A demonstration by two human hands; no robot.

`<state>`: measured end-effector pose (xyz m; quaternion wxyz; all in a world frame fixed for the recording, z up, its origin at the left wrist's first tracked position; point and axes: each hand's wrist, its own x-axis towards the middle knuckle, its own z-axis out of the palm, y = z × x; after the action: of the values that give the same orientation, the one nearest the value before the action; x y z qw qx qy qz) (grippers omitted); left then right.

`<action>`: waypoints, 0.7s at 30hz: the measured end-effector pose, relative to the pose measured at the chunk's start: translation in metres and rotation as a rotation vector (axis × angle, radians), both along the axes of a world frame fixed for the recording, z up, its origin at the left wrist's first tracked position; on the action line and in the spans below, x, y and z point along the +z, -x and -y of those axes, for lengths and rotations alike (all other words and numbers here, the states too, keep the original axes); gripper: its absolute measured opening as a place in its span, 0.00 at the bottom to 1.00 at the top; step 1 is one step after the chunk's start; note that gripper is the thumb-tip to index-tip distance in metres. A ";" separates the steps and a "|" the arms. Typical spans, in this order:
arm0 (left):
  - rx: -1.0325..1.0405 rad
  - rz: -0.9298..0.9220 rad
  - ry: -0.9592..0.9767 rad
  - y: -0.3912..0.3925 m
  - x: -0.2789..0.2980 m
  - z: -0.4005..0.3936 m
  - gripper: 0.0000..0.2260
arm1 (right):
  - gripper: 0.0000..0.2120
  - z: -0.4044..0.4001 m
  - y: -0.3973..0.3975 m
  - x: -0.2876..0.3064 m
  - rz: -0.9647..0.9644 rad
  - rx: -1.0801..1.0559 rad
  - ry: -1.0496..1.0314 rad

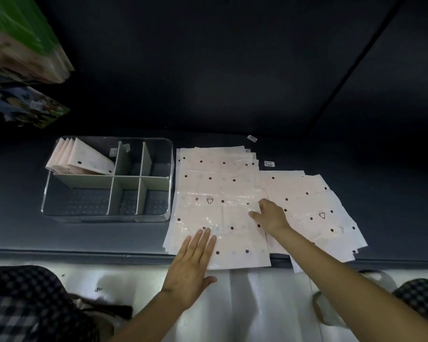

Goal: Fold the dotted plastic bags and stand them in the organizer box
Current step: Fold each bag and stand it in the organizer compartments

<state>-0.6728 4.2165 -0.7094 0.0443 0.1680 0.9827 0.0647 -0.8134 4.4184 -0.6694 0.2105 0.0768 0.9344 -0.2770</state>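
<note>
A stack of flat white dotted plastic bags (215, 186) lies on the dark table right of the clear organizer box (106, 217). A second, fanned pile of dotted bags (314, 208) lies further right. Several folded bags (82, 157) stand leaning in the box's back left compartment. My left hand (193, 265) presses flat with straight fingers on the near left corner of the top bag. My right hand (269, 215) rests on the top bag's right edge with fingers bent; whether it pinches the plastic is hidden.
Grey dividers split the box into several compartments. Two small labels (252, 138) (269, 163) lie behind the bags. Stacked packages (22, 45) hang at the upper left. The table's front edge (84, 254) runs below the box; checkered fabric (22, 304) lies near me.
</note>
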 end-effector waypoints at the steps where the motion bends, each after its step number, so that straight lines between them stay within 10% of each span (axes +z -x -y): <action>1: -0.005 -0.016 0.024 0.001 -0.001 0.000 0.42 | 0.09 0.003 -0.009 0.002 -0.101 0.017 -0.067; 5: -0.010 -0.092 0.055 0.002 -0.004 -0.001 0.39 | 0.28 0.019 -0.068 -0.005 -0.683 0.470 -0.238; 9: -0.066 -0.089 0.057 0.005 0.000 -0.001 0.37 | 0.37 0.003 -0.107 -0.028 -0.660 0.926 -0.424; 17: -0.214 -0.019 -0.110 0.005 0.015 0.052 0.31 | 0.29 -0.047 -0.099 -0.022 -0.647 0.892 -0.331; 21: 0.118 0.237 -0.513 0.020 0.023 0.057 0.16 | 0.17 -0.048 -0.077 -0.006 -0.336 0.601 0.052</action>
<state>-0.6928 4.1595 -0.6860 0.1110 0.1075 0.9303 0.3327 -0.7368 4.4667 -0.6758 0.1275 -0.2539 0.9295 -0.2352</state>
